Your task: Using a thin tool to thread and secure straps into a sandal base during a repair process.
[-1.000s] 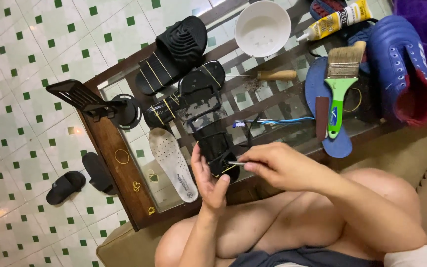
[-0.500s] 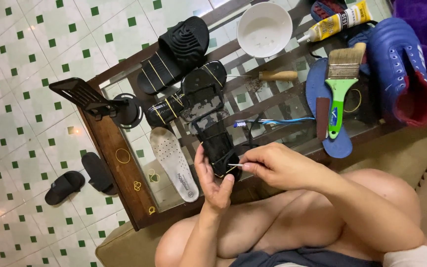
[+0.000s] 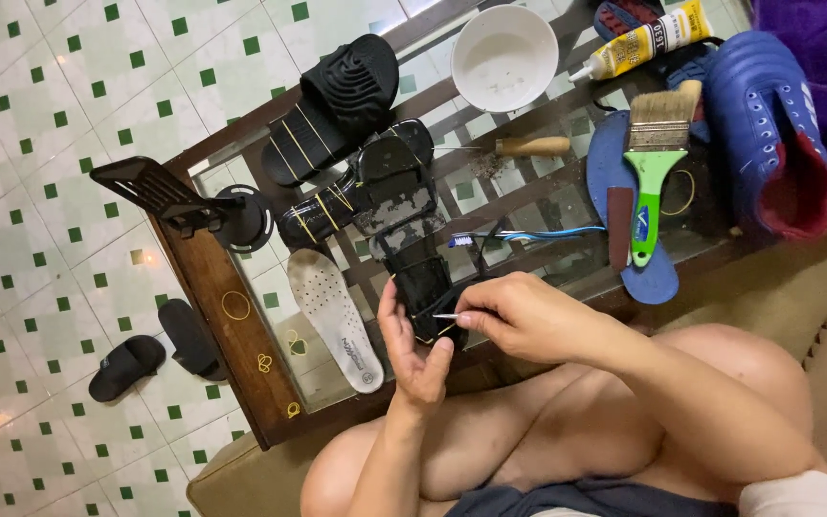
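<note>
nearest, the left hand (image 3: 412, 347) grips a black sandal (image 3: 420, 278) above the knees; the right hand (image 3: 519, 316) pinches a thin needle (image 3: 444, 316) at its strap, seemingly mid-stitch. beyond, a white insole (image 3: 335, 319) and green brush (image 3: 653, 172) lie on the worktop (image 3: 227, 287).

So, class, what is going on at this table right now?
A seated person is working on a black sandal over a glass-topped table. The left hand steadies the sandal's near end, while the right hand pinches a thin metal needle-like tool against it. On the table lie a white insole, other black sandals bound with rubber bands, a green-handled brush, a white bowl, a glue tube and a blue shoe.
</note>
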